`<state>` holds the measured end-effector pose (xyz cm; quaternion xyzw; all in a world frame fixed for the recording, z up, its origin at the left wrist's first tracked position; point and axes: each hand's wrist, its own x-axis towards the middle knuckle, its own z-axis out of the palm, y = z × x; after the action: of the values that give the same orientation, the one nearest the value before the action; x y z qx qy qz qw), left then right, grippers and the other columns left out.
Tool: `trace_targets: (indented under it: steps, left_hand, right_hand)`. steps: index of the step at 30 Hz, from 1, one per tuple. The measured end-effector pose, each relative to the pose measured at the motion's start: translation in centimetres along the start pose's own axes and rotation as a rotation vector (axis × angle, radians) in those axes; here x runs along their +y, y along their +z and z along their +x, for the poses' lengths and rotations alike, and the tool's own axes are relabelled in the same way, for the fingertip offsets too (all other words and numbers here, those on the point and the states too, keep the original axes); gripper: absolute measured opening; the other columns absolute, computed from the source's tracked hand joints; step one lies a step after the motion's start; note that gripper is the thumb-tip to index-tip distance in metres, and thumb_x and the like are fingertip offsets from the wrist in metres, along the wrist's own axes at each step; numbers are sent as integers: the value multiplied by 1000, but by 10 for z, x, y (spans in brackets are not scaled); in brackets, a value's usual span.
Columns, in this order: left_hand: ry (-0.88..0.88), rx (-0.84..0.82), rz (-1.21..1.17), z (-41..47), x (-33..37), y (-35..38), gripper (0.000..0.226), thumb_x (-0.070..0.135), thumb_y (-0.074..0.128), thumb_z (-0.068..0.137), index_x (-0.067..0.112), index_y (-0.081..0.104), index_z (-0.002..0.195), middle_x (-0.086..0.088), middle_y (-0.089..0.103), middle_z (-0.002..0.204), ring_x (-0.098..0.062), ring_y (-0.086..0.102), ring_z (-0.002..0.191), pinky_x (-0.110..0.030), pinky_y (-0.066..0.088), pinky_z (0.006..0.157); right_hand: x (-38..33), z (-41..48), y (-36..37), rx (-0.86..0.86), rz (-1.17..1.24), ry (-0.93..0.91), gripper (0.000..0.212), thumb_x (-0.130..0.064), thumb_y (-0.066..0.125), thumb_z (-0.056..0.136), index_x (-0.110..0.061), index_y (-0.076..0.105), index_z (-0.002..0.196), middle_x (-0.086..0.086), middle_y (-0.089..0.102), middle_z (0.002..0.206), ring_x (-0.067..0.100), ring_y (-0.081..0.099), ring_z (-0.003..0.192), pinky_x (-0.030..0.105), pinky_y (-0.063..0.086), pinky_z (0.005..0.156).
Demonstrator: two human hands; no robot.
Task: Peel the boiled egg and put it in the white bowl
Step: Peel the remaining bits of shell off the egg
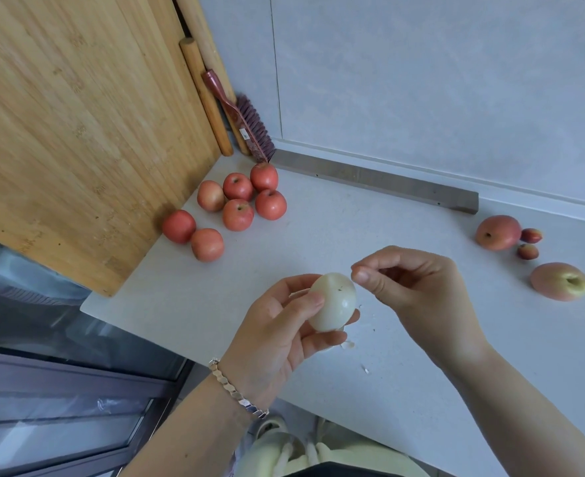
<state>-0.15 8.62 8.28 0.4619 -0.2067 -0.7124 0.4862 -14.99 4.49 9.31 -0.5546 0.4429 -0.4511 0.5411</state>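
The egg (332, 301) is glossy off-white with a few dark specks. The apples (237, 214) are pinkish red; the right apple (559, 281) shows yellow-green round its stem. The board (77, 132) is honey-yellow with streaked grain, the counter (318, 228) pale speckled grey, the brush (249, 125) maroon, the bracelet (237, 390) silver.

There are 1 egg (334, 301), 9 apples (237, 214), 2 small fruits (528, 251) and 1 brush (249, 127).

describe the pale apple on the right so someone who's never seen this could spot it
On the grey counter, look right of the right hand. The apple lies alone, nearer the camera than a cluster of three red fruits. It alone is pale pink, with a yellow-green hollow showing.
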Motion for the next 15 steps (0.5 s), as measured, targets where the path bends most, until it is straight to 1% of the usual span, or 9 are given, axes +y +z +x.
trace_targets:
  steps: [3,5,6,8,10,11,12,14,15]
  left_hand:
    - [4,5,-1,1,-1,2,26,15,68,72,6,58,95,-10,74,81,-29,73,75,-24,55,52]
    - [13,20,-3,2,-1,3,29,18,71,71,5,59,94,-10,73,80,-28,73,75,-24,56,52]
    - [21,29,-4,2,-2,4,32,19,71,67,5,59,94,-10,73,80,-28,73,74,-24,56,52]
    - [38,47,0,3,-3,4,41,19,66,57,5,59,95,-10,72,82,-26,73,73,-24,56,53]
    - [48,69,14,3,-4,4,45,21,67,54,5,59,96,-12,70,88,-26,73,74,-24,57,54]
    - [49,79,19,4,-5,4,47,21,67,53,6,59,97,-13,69,90,-27,73,76,-24,57,55]
    - [50,89,23,4,-5,4,48,22,68,53,6,60,97,-13,69,92,-27,73,77,-24,57,55]
    - [52,96,26,5,-6,4,48,22,68,53,6,60,97,-13,69,93,-27,73,78,-24,57,55]
    - [51,94,23,5,-6,4,48,22,67,53,6,60,98,-12,69,92,-27,73,77,-24,57,55]
  right_hand:
    - [5,-2,2,-26,-5,0,12,-27,69,58,-23,75,67,-11,69,66,1,63,63,9,47,60]
    - [9,-4,4,-44,-26,1,17,-35,69,59,-27,76,73,-10,66,72,5,63,63,14,49,62]
    - [10,-5,4,-52,-32,-5,20,-41,69,60,-31,76,76,-10,64,74,8,62,61,19,52,63]
    - [12,-6,4,-66,-61,-29,29,-56,70,57,-36,75,78,-11,62,78,21,62,60,32,56,63]
    - [13,-7,3,-66,-106,-53,33,-61,69,56,-37,75,78,-11,60,78,36,57,64,39,53,64]
    - [12,-7,2,-60,-128,-66,29,-58,70,58,-37,75,78,-11,59,77,37,55,64,37,51,63]
    - [12,-7,2,-53,-147,-79,22,-51,70,62,-36,75,77,-12,58,77,34,54,62,32,49,60]
    - [12,-6,2,-34,-169,-97,10,-36,70,63,-35,75,72,-12,57,76,16,49,54,18,42,54]
    - [11,-6,2,-29,-179,-103,6,-32,71,64,-35,74,68,-11,57,76,10,47,53,13,39,54]
